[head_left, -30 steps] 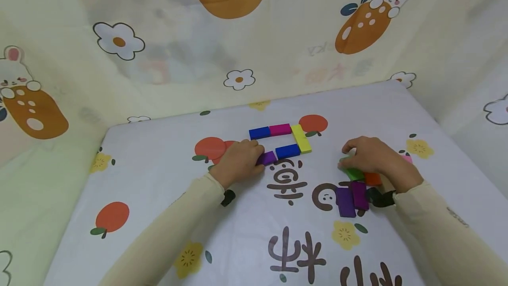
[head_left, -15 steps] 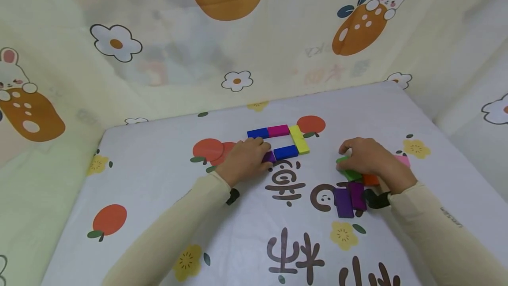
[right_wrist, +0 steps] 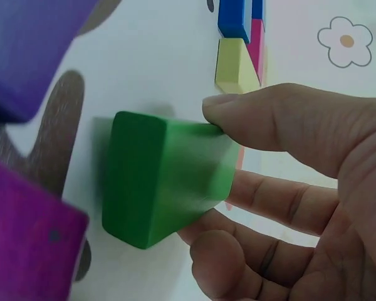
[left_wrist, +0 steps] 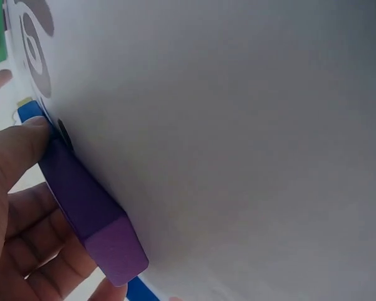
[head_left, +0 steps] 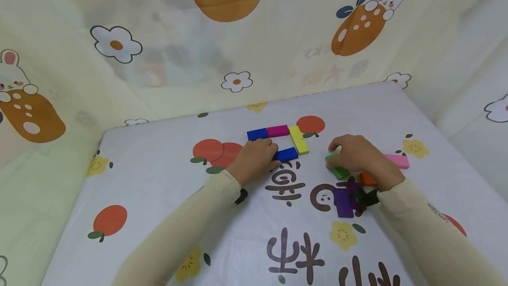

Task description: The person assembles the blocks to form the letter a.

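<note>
My left hand (head_left: pixel 255 160) pinches a purple block (left_wrist: pixel 81 188) between thumb and fingers, low over the cloth. In the head view that hand covers the block; the left wrist view shows its far end at a blue block (head_left: pixel 286 154). A yellow block (head_left: pixel 298 139) meets this blue one at the right. Behind them, a magenta block (head_left: pixel 278 130) and another blue block (head_left: pixel 257 134) lie end to end. Over to the right, my right hand (head_left: pixel 357 158) holds a green block (right_wrist: pixel 169 179), thumb on one side and fingers on the other.
Near the right wrist lie an orange block (head_left: pixel 367 179), a light pink block (head_left: pixel 398 160), a violet block (head_left: pixel 343 203) and a red-purple block (right_wrist: pixel 31 238) partly hidden by the wrist strap. A printed cloth (head_left: pixel 158 215) covers the table; a patterned curtain (head_left: pixel 166 56) hangs behind.
My left hand has moved right with the purple block, up to the near blue block. My right hand has shifted left with the green block, away from the orange one, uncovering more of the light pink block.
</note>
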Demonstrator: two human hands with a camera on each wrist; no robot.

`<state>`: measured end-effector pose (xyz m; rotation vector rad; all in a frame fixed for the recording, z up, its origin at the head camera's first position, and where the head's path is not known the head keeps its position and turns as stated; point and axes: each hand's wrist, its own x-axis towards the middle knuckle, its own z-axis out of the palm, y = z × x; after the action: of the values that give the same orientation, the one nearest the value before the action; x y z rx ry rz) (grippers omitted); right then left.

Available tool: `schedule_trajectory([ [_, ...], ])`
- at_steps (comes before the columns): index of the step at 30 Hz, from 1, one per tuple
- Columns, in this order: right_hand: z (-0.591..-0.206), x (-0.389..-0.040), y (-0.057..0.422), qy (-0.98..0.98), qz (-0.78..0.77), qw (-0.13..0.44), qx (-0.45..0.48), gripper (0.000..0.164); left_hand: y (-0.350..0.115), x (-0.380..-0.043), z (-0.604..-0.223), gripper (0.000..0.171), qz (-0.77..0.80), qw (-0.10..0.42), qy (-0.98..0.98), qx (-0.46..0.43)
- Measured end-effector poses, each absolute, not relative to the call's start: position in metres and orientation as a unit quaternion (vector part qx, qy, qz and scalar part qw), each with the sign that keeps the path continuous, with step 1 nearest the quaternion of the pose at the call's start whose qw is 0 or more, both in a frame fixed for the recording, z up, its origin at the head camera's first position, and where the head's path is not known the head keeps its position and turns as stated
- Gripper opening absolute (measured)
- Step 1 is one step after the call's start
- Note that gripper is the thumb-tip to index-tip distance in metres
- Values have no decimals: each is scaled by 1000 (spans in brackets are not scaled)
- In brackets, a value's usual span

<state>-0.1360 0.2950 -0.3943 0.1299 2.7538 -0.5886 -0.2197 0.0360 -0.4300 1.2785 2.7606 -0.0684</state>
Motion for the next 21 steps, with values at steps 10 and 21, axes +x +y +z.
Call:
schedule_trajectory([
  [10,-398,-141,283,962,-216,162,37,46,31,-210,-427,37,-7,65,899,432],
  [21,-405,-141,273,961,-217,167,40,42,32,-208,-432,36,18,79,898,431],
])
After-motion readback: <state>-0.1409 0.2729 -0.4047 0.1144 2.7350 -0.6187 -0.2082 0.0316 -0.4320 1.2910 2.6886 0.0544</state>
